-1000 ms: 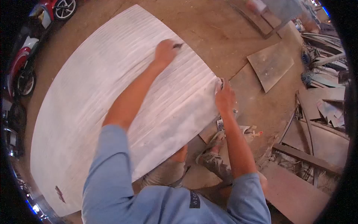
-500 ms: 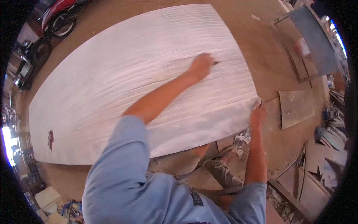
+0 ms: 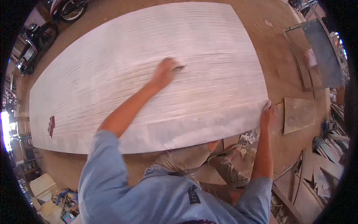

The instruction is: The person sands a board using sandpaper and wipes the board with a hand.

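Observation:
A large white panel (image 3: 209,86) with long parallel ridges and a curved far edge lies in front of me. Near its middle, my left hand (image 3: 162,73) is closed on a small dark piece of sandpaper (image 3: 179,68), pressed to the ridged surface; motion blurs it slightly. At the panel's right near corner, my right hand (image 3: 267,115) wraps round the edge, thumb on top and the other fingers partly hidden. Dark red scraps (image 3: 51,126), which look like more sandpaper, rest on the panel's left end.
Motorcycles (image 3: 37,44) stand at the upper left. On the right are a grey metal frame (image 3: 322,52), a flat square sheet (image 3: 299,115) on the brown floor, and piled offcuts (image 3: 324,175). Clutter (image 3: 67,205) lies at the lower left.
My left hand has slid leftward along the ridges with the sandpaper. My right hand stays on the panel's corner. The whole view has shifted a little.

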{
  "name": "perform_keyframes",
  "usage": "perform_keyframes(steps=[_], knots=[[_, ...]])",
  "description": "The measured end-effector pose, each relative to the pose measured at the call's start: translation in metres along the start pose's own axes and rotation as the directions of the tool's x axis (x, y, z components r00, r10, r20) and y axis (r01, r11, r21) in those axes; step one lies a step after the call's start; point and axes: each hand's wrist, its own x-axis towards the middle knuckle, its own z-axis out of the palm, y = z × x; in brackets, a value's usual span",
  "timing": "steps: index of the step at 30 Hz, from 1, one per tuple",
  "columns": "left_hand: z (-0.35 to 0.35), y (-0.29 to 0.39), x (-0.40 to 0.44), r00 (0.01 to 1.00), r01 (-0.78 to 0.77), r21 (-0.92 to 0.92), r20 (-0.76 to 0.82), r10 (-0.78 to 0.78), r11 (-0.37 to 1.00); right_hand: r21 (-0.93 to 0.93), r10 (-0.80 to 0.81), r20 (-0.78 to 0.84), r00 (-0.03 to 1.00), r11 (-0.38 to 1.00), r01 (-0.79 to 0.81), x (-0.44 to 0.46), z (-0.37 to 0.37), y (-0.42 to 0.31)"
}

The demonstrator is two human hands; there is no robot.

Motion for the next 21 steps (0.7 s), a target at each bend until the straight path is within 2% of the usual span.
perform_keyframes(steps=[1,2,3,4,5,6,7,9,11,13,14,15,16,18,20,21], knots=[[0.009,0.037,0.029,0.985,0.098,-0.022,0.141,-0.094,0.995,0.008,0.043,0.046,0.998,0.999,-0.043,-0.005,-0.004,-0.001],[0.004,0.063,0.053,0.943,0.200,-0.024,0.276,-0.185,0.980,0.021,-0.022,-0.027,0.999,1.000,0.023,0.018,0.024,0.029],[0.000,0.059,0.049,0.943,0.202,-0.025,0.276,-0.187,0.979,0.032,-0.087,-0.100,0.991,0.995,0.090,0.034,0.043,0.052],[-0.006,0.048,0.040,0.927,0.210,0.036,0.311,-0.211,0.977,0.033,-0.086,-0.097,0.992,0.995,0.090,0.042,0.050,0.062],[-0.017,0.035,0.033,0.909,0.210,0.100,0.345,-0.232,0.972,0.044,-0.168,-0.148,0.975,0.983,0.176,0.049,0.058,0.070],[-0.038,0.022,0.015,0.939,0.175,0.124,0.278,-0.204,0.977,0.050,-0.203,-0.172,0.964,0.976,0.214,0.050,0.061,0.072],[-0.055,0.014,0.003,0.937,0.171,0.125,0.285,-0.201,0.977,0.053,-0.237,-0.195,0.952,0.966,0.252,0.051,0.064,0.074],[-0.078,0.007,-0.009,0.925,0.256,0.071,0.272,-0.266,0.964,0.065,-0.111,-0.125,0.986,0.991,0.119,0.047,0.057,0.062],[-0.054,0.024,0.009,0.917,0.268,0.106,0.277,-0.287,0.958,0.032,-0.117,-0.151,0.982,0.992,0.123,0.042,0.058,0.061],[-0.017,0.033,0.027,0.967,0.160,0.036,0.193,-0.164,0.986,0.003,-0.112,-0.187,0.976,0.993,0.114,0.049,0.071,0.084],[-0.019,0.042,0.032,0.970,0.147,0.014,0.195,-0.146,0.989,-0.207,-0.331,-0.213,0.919,0.935,0.288,0.073,0.098,0.127],[-0.027,0.040,0.026,0.969,0.151,0.015,0.196,-0.151,0.988,-0.410,-0.538,-0.186,0.822,0.803,0.433,0.088,0.113,0.151],[-0.040,0.033,0.016,0.965,0.128,0.076,0.219,-0.142,0.989,-0.409,-0.540,-0.185,0.821,0.802,0.435,0.078,0.102,0.132],[-0.052,0.027,0.008,0.962,0.096,0.132,0.243,-0.126,0.987,-0.131,-0.146,-0.107,0.983,0.983,0.132,0.063,0.079,0.095],[-0.055,0.031,0.007,0.943,0.260,0.062,0.200,-0.267,0.964,-0.109,-0.084,-0.089,0.992,0.991,0.075,0.060,0.069,0.082],[-0.041,0.034,0.011,0.941,0.268,0.062,0.197,-0.275,0.961,-0.092,-0.038,-0.055,0.998,0.995,0.033,0.058,0.067,0.078]])
